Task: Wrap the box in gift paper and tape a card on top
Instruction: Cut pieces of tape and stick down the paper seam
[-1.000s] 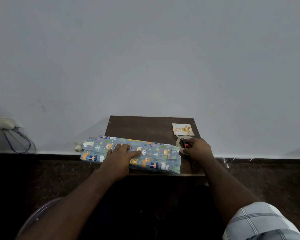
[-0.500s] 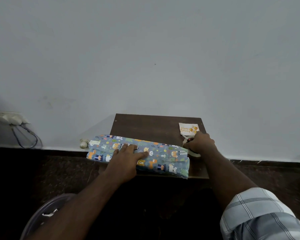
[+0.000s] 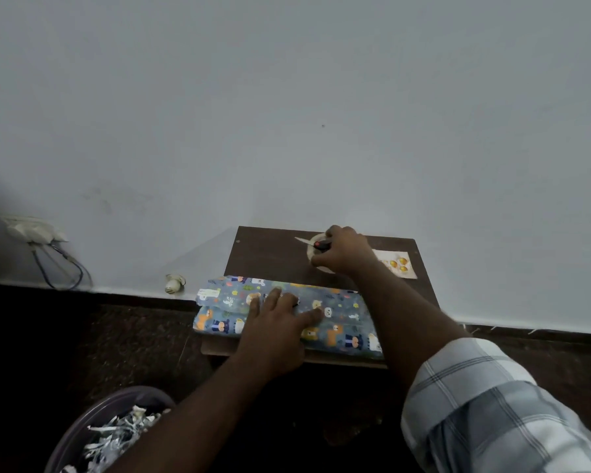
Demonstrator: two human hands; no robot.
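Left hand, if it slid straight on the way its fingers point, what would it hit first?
The left hand lies flat on the wrapped box, fingers pointing up-right. Straight on, it would probably meet the right forearm crossing the box, though depth is unclear.

My left hand (image 3: 277,322) presses flat on the wrapped box (image 3: 284,314), which fills the table's (image 3: 267,254) near edge. My right forearm crosses over the box's right end. Bare tabletop lies open behind the box, left of the tape roll (image 3: 316,256).

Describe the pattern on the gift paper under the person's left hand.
Blue gift paper printed with small cartoon animals in orange, white and yellow, seen in the head view.
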